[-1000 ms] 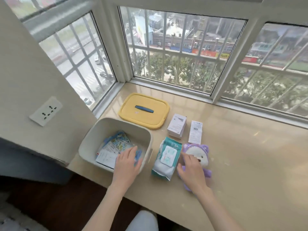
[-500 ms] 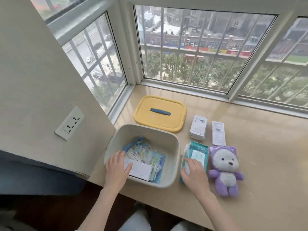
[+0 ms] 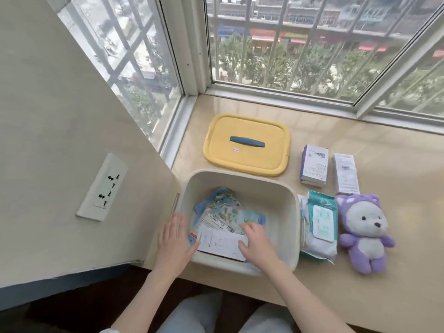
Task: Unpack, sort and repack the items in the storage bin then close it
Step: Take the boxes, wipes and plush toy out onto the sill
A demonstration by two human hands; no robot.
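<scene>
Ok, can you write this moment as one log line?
bin: open, papers inside | lid: off, behind bin | left hand: fingers straight, at bin's left side | right hand: on papers, grip unclear

Bright window daylight, motion-blurred hands, wide-angle distortion.

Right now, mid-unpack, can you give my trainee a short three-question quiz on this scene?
1. True or false: the yellow lid lies flat on the sill behind the storage bin.
2. What lies between the bin and the plush bear? A the wipes pack; B the yellow lid; C nothing.
3. How many unpacked items lie on the sill to the right of the bin?
Key: 1 true; 2 A; 3 four.
</scene>
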